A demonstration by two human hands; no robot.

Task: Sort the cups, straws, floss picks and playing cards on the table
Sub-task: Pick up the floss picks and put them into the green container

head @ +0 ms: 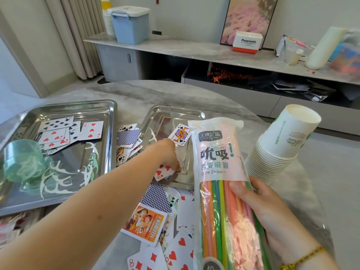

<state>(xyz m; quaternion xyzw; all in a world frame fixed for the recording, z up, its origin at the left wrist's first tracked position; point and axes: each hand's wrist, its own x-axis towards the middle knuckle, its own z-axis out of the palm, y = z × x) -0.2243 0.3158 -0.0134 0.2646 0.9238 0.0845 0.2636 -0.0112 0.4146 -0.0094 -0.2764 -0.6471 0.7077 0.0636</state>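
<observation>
Nearest to us, at five o'clock, our right hand (272,209) has its fingers wrapped round a clear plastic bag of coloured drinking straws (224,191), held upright above the grey marbled round table (136,92). Just behind it, at three o'clock, a leaning stack of white paper cups (280,145) stands by the table's edge.

Our left hand (167,154) reaches across to the small steel tray (175,112) at the centre, fingers curled down and pinching a red eight card (161,172) with what looks like a few more beneath; how many we cannot tell. A jack of spades card (180,134) and one white floss pick (153,136) also lie in that tray.

At nine o'clock the large steel tray (109,117) holds a mix: several face-up playing cards (58,133), scattered white floss picks (58,180) and a tipped green translucent floss container (21,160).

We judge the sorting barely begun. Both trays mix cards with picks, loose cards (155,221) sprawl over the table at six o'clock and between the trays, and neither straws nor cups have a settled place yet. Nearly everything is left to do.
</observation>
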